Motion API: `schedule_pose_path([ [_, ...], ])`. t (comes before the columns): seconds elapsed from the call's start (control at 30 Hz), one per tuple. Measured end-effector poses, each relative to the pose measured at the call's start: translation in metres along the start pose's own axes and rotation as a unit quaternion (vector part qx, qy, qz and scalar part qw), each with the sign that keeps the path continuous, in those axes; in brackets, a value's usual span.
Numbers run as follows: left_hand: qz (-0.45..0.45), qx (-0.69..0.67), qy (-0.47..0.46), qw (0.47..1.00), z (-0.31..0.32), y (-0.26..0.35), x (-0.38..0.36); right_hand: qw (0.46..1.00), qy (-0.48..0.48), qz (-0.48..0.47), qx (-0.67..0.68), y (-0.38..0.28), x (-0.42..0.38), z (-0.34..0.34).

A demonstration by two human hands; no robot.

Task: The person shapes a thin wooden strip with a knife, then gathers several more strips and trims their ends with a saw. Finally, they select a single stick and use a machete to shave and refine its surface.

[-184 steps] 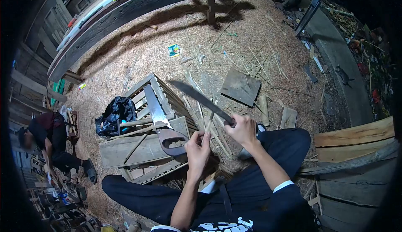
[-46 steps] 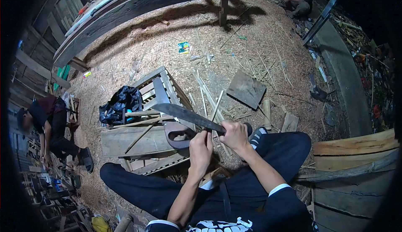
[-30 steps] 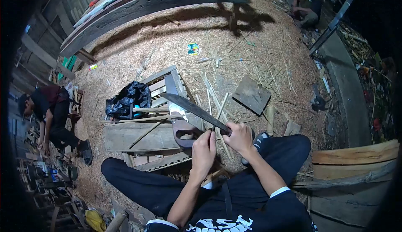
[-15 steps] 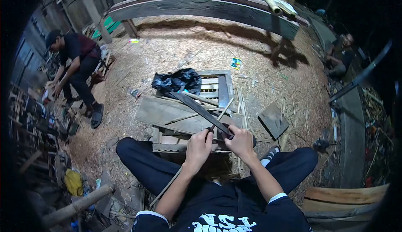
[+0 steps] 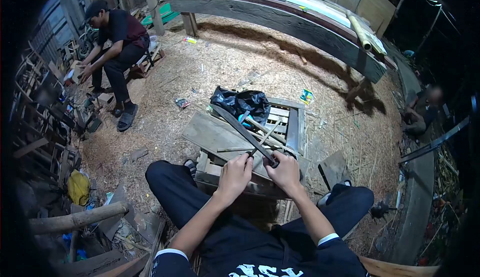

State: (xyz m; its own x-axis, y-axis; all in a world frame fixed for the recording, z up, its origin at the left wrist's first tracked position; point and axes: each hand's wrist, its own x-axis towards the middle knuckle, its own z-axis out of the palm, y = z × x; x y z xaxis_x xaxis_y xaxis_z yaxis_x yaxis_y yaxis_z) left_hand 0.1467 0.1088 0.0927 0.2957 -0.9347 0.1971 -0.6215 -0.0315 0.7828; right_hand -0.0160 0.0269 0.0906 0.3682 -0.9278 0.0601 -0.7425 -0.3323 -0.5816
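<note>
My right hand [image 5: 285,175] is closed round the handle of a machete [image 5: 239,128]. Its long dark blade slants away to the upper left. My left hand [image 5: 234,178] pinches the near end of a thin pale stick [image 5: 270,134], which crosses the blade close to the handle. Both hands are over the near edge of a low wooden slatted stand [image 5: 298,127]. On that stand lie a wide board [image 5: 212,133], several loose wood strips and a crumpled black plastic bag [image 5: 252,104].
A person [image 5: 120,42] sits at the left, hands on a piece of wood; another person [image 5: 422,112] sits at the right edge. Across the back runs a long wooden bench [image 5: 280,19]. Shavings cover the ground [image 5: 165,97]. A pole [image 5: 80,219] juts in at lower left.
The whole view has shifted, so the scene sits further right and the left person shows more. My hands keep their grips; the machete blade looks narrower, turned more edge-on.
</note>
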Motion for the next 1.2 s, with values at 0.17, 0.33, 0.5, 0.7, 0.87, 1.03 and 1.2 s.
schedule_pose_path([
  [0.17,-0.021,0.004,-0.009,1.000,0.001,-0.010,0.007,1.000,-0.002,0.000,-0.023,-0.008,0.004,0.004],
  [0.33,-0.047,-0.001,-0.026,0.999,-0.001,-0.005,0.012,0.998,-0.003,0.041,-0.043,-0.013,0.005,0.004],
  [0.5,-0.034,-0.003,-0.018,0.999,0.002,-0.013,0.008,0.996,-0.024,0.022,-0.079,-0.014,-0.005,0.009],
  [0.7,-0.032,-0.031,0.037,0.998,-0.007,-0.014,-0.002,0.993,-0.019,-0.020,-0.115,-0.018,0.002,0.015],
  [0.87,-0.056,0.011,0.072,0.996,-0.030,-0.029,-0.007,0.993,-0.048,-0.061,-0.093,-0.042,0.002,0.033],
  [1.03,-0.047,0.002,0.102,0.994,-0.049,-0.031,-0.010,0.992,-0.027,-0.079,-0.092,-0.068,0.004,0.044],
  [1.2,-0.060,0.028,0.089,0.994,-0.068,-0.045,-0.018,0.988,-0.078,-0.059,-0.116,-0.090,-0.004,0.049],
])
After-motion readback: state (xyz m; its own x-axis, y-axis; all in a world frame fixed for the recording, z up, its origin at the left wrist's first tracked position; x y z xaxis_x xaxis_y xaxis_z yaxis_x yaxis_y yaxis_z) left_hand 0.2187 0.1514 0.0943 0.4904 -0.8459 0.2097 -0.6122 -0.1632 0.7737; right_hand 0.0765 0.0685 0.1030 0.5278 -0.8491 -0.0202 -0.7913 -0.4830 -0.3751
